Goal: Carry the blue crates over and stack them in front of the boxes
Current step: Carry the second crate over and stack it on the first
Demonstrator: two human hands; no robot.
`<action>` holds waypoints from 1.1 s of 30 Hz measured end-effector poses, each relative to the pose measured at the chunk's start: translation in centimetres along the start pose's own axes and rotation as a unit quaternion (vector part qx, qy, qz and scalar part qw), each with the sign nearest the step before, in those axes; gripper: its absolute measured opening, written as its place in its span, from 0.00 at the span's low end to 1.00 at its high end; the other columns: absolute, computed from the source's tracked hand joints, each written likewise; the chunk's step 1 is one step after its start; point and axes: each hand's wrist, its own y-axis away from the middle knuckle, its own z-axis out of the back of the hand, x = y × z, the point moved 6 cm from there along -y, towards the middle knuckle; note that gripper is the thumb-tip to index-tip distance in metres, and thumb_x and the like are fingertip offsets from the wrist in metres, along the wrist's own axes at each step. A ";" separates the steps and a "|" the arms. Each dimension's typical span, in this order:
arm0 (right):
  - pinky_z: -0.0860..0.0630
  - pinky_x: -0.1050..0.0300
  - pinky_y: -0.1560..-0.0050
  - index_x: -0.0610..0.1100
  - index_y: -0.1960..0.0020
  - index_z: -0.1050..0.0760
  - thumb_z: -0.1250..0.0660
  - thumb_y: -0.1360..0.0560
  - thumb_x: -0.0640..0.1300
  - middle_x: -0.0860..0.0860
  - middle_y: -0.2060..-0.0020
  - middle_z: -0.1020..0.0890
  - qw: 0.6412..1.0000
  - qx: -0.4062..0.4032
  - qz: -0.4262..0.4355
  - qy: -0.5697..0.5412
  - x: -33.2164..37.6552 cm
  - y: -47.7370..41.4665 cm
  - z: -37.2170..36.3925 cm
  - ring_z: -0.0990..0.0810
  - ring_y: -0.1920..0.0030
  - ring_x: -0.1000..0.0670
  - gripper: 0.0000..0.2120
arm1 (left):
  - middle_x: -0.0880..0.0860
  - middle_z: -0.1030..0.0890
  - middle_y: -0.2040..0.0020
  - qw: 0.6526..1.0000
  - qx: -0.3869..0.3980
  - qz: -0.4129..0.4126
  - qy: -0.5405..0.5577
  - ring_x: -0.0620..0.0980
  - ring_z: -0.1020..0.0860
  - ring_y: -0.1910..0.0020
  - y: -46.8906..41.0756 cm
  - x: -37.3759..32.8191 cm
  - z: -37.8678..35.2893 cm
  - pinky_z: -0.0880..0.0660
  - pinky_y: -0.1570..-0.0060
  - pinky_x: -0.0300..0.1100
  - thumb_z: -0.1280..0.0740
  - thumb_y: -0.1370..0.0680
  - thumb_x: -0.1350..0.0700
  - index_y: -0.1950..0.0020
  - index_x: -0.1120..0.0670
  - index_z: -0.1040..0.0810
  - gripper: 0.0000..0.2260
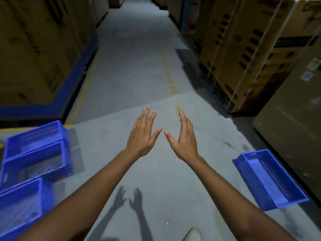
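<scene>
My left hand [142,134] and my right hand [184,138] are stretched out over the grey floor in the middle of the view, both empty with fingers spread, thumbs nearly meeting. Three blue crates stand on the floor at the left: one at the back [34,136], one in front of it [34,164], and one at the bottom left corner [20,209]. A single blue crate [271,178] lies on the floor at the right, in front of tall cardboard boxes [291,126]. Neither hand touches a crate.
Stacked cardboard boxes [243,49] line the right side and more boxes on blue pallets [34,58] line the left. A grey aisle [139,58] with faded yellow lines runs ahead between them. A light shoe [192,234] shows at the bottom edge.
</scene>
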 end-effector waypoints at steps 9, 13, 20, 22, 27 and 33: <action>0.30 0.44 0.33 0.50 0.22 0.49 0.33 0.25 0.55 0.50 0.27 0.36 0.985 0.127 0.075 -0.088 20.8 10.0 -19.0 0.35 0.29 0.48 0.38 | 0.55 0.42 0.22 0.979 -0.064 0.184 -0.066 0.54 0.45 0.22 23.4 18.5 18.8 0.40 0.27 0.57 0.52 0.20 0.35 0.24 0.53 0.38 0.31; 0.32 0.41 0.32 0.46 0.22 0.47 0.33 0.26 0.54 0.47 0.27 0.35 0.969 0.182 0.119 -0.118 29.1 13.0 -26.0 0.34 0.29 0.45 0.39 | 0.58 0.37 0.24 0.961 -0.097 0.241 -0.091 0.57 0.40 0.24 31.4 24.1 25.3 0.39 0.27 0.55 0.52 0.21 0.34 0.26 0.56 0.34 0.33; 0.32 0.46 0.31 0.46 0.22 0.47 0.33 0.26 0.53 0.48 0.27 0.35 0.949 0.241 0.159 -0.129 37.1 16.1 -36.7 0.32 0.30 0.44 0.39 | 0.59 0.37 0.24 0.939 -0.108 0.302 -0.125 0.57 0.39 0.25 39.3 33.0 31.2 0.39 0.27 0.53 0.49 0.20 0.38 0.26 0.56 0.34 0.30; 0.33 0.49 0.31 0.44 0.22 0.46 0.31 0.26 0.51 0.47 0.27 0.34 0.947 0.246 0.159 -0.130 38.1 16.3 -39.6 0.32 0.31 0.45 0.39 | 0.59 0.36 0.25 0.935 -0.102 0.311 -0.134 0.58 0.38 0.25 40.5 35.9 32.2 0.38 0.28 0.54 0.49 0.20 0.38 0.26 0.57 0.34 0.30; 0.37 0.59 0.34 0.45 0.22 0.46 0.29 0.26 0.48 0.46 0.27 0.34 0.945 0.288 0.111 -0.108 40.6 16.5 -47.9 0.35 0.29 0.47 0.39 | 0.61 0.34 0.27 0.925 -0.071 0.349 -0.133 0.59 0.36 0.26 43.8 43.6 34.8 0.36 0.29 0.55 0.49 0.19 0.40 0.27 0.58 0.34 0.28; 0.35 0.48 0.29 0.42 0.22 0.45 0.29 0.26 0.47 0.44 0.26 0.34 0.937 0.318 0.115 -0.086 45.2 18.0 -56.1 0.36 0.27 0.42 0.38 | 0.63 0.34 0.28 0.909 -0.049 0.395 -0.126 0.61 0.36 0.27 48.3 52.4 38.0 0.36 0.29 0.54 0.49 0.20 0.39 0.27 0.58 0.34 0.29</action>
